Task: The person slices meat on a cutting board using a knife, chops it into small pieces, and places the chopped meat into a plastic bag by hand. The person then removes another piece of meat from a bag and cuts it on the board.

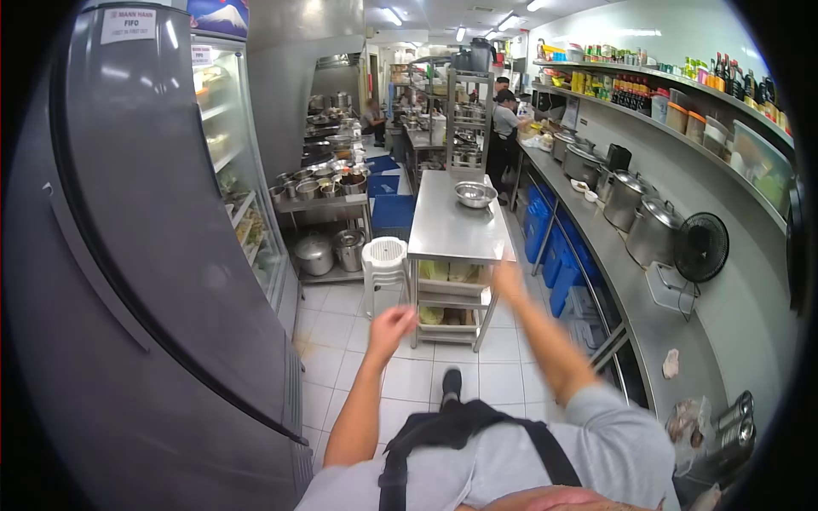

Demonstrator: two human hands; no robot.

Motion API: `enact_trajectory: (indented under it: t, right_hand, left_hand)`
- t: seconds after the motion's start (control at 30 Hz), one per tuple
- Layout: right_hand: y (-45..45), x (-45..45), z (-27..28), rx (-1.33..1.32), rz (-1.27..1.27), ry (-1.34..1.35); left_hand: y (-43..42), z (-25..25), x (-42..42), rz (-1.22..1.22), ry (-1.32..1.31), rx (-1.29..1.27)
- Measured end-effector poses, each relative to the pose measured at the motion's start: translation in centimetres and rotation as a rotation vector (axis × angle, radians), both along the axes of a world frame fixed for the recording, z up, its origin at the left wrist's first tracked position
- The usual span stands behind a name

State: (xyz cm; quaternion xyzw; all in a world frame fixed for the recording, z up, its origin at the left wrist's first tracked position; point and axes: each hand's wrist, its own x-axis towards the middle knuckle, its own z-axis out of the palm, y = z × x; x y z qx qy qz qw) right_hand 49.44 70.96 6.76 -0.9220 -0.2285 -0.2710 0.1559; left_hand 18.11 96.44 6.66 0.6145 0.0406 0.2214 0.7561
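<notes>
My left hand (pixel 393 330) is raised in front of me, its fingers curled together with nothing visible in them. It is nearest to the white stacked stools (pixel 385 255) and the near left leg of the steel table (pixel 443 226). My right hand (pixel 509 278) stretches forward by the table's near right corner. Motion blurs its fingers, and I cannot tell whether it touches the edge. On the tabletop sits a round metal bowl (pixel 475 195). Leafy green vegetables (pixel 433 271) lie in trays on the shelves below.
A grey refrigerator (pixel 128 187) and a glass-door fridge (pixel 234 153) line the left. Along the right runs a steel counter (pixel 682 341) with large pots (pixel 629 200) and a black fan (pixel 701 247). Two people (pixel 504 128) stand beyond the table. White tiles (pixel 409 366) cover the floor.
</notes>
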Motion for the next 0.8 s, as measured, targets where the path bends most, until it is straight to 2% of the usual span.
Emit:
enact_trajectory:
  t: [0.03, 0.07, 0.1, 0.13, 0.2, 0.27, 0.33, 0.4, 0.5, 0.53, 0.63, 0.67, 0.7, 0.73, 0.77, 0.8]
  right_hand:
    - [-1.2, -4.4, -10.7, -0.122, 0.053, 0.331]
    - [-2.3, -9.0, -20.7, -0.238, 0.082, 0.623]
    - [-4.9, -15.9, -23.2, -0.434, 0.215, 0.769]
    - [-7.7, -19.8, -26.3, -0.467, 0.319, 0.802]
    - [-12.7, -25.0, -26.0, -0.220, 0.225, 0.984]
    - [-17.6, -27.9, -25.9, -0.023, 0.156, 1.090]
    - [-21.4, -29.6, -24.4, 0.167, 0.098, 0.987]
    - [-25.1, -31.5, -19.7, 0.353, 0.055, 0.838]
    - [-33.4, -37.7, -13.9, 0.861, -0.031, 0.865]
    - [-36.2, -39.9, -13.2, 0.878, -0.096, 0.794]
    - [-43.0, -48.6, -9.8, 0.959, -0.385, 0.619]
    - [-44.4, -51.1, -9.6, 1.041, -0.462, 0.562]
    - [-45.4, -53.3, -9.5, 1.122, -0.549, 0.495]
    - [-46.1, -55.0, -9.1, 1.181, -0.590, 0.441]
    - [-46.4, -57.3, -9.0, 1.254, -0.673, 0.369]
    - [-46.6, -59.0, -7.8, 1.222, -0.782, 0.362]
  left_hand:
    - [2.2, -3.9, -2.7, 0.060, 0.113, 0.097]
    - [4.1, -9.2, -5.8, 0.109, 0.216, 0.018]
    - [5.7, -14.7, -9.6, 0.192, 0.345, -0.075]
    - [7.4, -21.0, -13.8, 0.296, 0.562, -0.116]
    - [7.9, -28.7, -23.1, 0.438, 0.953, -0.186]
    - [6.4, -31.0, -29.0, 0.435, 1.323, -0.142]
    - [3.9, -32.1, -31.2, 0.221, 1.625, 0.069]
    - [1.3, -33.2, -28.7, -0.114, 1.700, 0.428]
    - [-3.3, -35.6, -18.6, -0.555, 1.508, 1.076]
    - [-4.9, -35.9, -13.4, -0.646, 1.370, 1.297]
    - [-12.6, -34.7, 6.5, -0.640, 0.843, 1.887]
    - [-17.5, -31.9, 13.8, -0.661, 0.854, 1.898]
    - [-23.1, -29.3, 19.6, -0.619, 0.699, 2.011]
    - [-28.8, -27.8, 25.1, -0.478, 0.466, 2.045]
    - [-34.4, -26.4, 30.2, -0.590, 0.206, 2.139]
    - [-40.6, -26.3, 33.9, -0.476, -0.033, 1.960]
